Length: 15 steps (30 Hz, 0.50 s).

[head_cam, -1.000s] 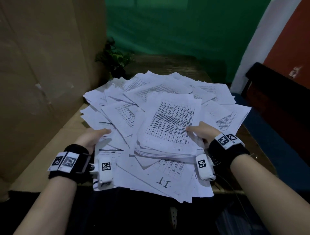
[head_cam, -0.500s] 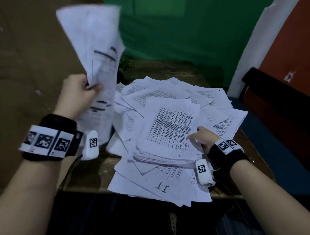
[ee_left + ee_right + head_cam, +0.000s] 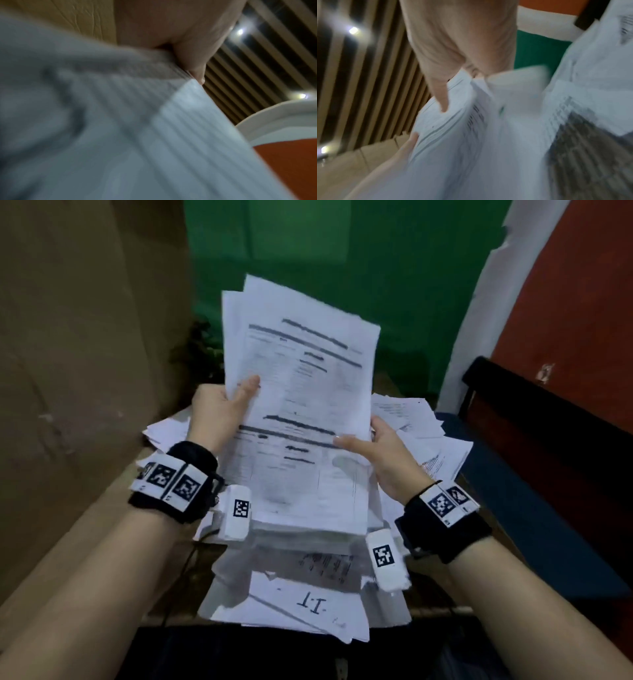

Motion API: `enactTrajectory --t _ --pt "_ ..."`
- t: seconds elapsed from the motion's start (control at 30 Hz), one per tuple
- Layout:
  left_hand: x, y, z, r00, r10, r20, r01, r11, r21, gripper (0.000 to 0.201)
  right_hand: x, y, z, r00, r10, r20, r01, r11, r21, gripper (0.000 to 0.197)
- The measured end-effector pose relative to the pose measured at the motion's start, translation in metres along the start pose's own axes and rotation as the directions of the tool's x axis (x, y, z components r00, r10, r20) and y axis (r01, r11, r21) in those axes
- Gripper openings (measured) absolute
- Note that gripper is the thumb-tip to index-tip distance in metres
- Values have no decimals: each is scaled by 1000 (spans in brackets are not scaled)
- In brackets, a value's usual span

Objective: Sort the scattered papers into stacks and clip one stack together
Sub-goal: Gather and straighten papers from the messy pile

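Note:
Both hands hold a bundle of printed sheets (image 3: 301,392) upright above the pile. My left hand (image 3: 226,405) grips its left edge, with the thumb on the front page. My right hand (image 3: 373,443) grips the lower right edge, thumb across the front. The left wrist view shows the sheets' edges (image 3: 154,135) fanned under the thumb (image 3: 193,56). In the right wrist view, blurred pages (image 3: 488,148) lie under the fingers (image 3: 440,97). Below the bundle sits a thick squared stack (image 3: 308,529). Loose papers (image 3: 411,419) spread over the table behind and to the right. No clip is in view.
A sheet marked "I.T" (image 3: 308,607) overhangs the table's near edge (image 3: 181,583). A brown board wall (image 3: 85,371) stands close on the left. A small plant (image 3: 202,354) sits at the back, and a dark bench (image 3: 548,419) stands on the right.
My left hand picked sheets from the table's left side, swung them up and brought them to the centre. My right hand left the stack and took the bundle's right edge.

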State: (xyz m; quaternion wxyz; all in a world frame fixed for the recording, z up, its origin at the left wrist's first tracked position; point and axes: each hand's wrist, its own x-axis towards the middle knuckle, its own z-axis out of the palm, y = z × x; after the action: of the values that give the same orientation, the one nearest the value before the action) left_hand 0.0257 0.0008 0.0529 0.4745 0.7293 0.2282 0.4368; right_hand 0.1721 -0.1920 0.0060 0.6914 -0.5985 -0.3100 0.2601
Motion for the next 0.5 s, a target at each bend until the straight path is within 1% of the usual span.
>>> enactTrajectory --t 0.03,0.07,0.1,0.13,0.17,0.2,0.23,0.27,0.3,0.33,0.37,0.4,0.43,0.47,0.5 --pt "0 -8 5 994 -56 89 50 997 65 23 2 3 -4 999 -23 -40 24 1000 14 52" --pt "-1 -13 8 977 -96 190 83 994 71 14 1 7 -9 997 -33 -69 35 999 36 52" --pt "-2 -17 10 953 -125 277 123 992 28 10 1 11 -14 995 -35 -95 41 997 64 49" --pt "-3 -23 12 929 -143 341 164 986 -33 22 -1 14 -18 990 -30 -138 43 995 89 42" --pt "-4 -28 15 913 -142 383 187 979 -82 28 -3 16 -22 981 -29 -192 50 994 102 32" --pt "-4 -35 19 915 -131 381 176 981 -87 28 -5 15 -23 968 -30 -247 54 995 88 24" --pt "-5 -38 24 929 -112 352 141 988 -60 24 -7 14 -22 954 -49 -295 69 996 57 20" --pt "-5 -43 30 946 -106 305 121 992 -32 24 -7 12 -23 939 -67 -336 76 997 13 19" --pt "-4 -48 34 962 -113 247 117 993 -3 35 -6 10 -23 931 -77 -357 78 997 -10 20" --pt "-3 -52 38 975 -114 193 114 993 12 48 -6 8 -24 934 -63 -352 65 998 -7 22" --pt "-2 -56 40 986 -106 131 103 994 34 57 -5 8 -25 955 -29 -294 35 999 16 22" --pt "-1 -57 43 994 -93 58 91 995 51 61 -4 8 -27 980 16 -199 -11 1000 27 23" --pt "0 -56 44 995 -103 -12 103 993 60 61 -4 10 -28 994 62 -92 -62 998 6 25" --pt "2 -55 45 990 -126 -70 130 990 47 58 -4 13 -29 994 103 -22 -104 994 -38 30" --pt "1 -53 46 984 -161 -80 164 986 35 52 -3 17 -31 993 113 -31 -115 990 -76 32"
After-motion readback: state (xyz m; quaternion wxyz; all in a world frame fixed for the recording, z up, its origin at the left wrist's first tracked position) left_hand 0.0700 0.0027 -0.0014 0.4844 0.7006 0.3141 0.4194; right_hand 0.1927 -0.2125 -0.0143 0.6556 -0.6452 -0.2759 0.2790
